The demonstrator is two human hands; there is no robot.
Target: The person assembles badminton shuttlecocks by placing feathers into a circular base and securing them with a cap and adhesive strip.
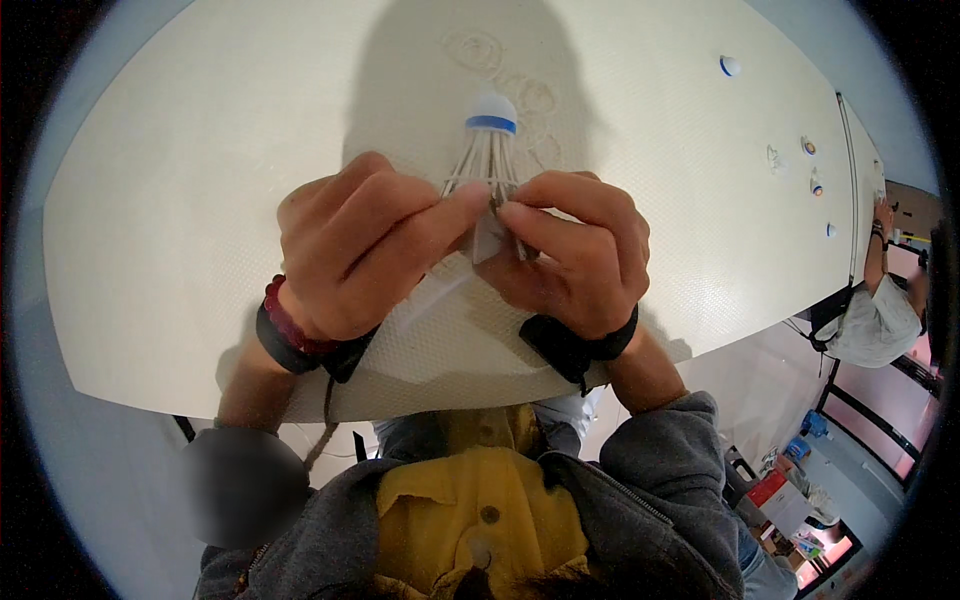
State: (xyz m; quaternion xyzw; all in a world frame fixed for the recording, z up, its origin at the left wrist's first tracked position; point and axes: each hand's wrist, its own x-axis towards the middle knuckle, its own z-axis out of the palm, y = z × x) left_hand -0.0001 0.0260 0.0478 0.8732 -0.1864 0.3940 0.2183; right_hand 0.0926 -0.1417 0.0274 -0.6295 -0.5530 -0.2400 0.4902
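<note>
Shuttlecock (489,155) over table (200,150), blue-banded cork end (491,106) pointing away, w/ L hand (365,235) and R hand (590,245) fingers (466,205) pinched nearly closed on its thin stems (487,150), which might bend or snap b/c of too hard a squeeze or uneven pull.

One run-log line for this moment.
left hand: pinching shuttlecock skirt | right hand: pinching same skirt | cork end: pointing away from wearer

a dark grey zip jacket (650,465) is open over a mustard-yellow buttoned shirt (530,530) at six o'clock, with black wristbands (610,345) near four and nine, the latter beside a dark red bracelet (284,320).
</note>
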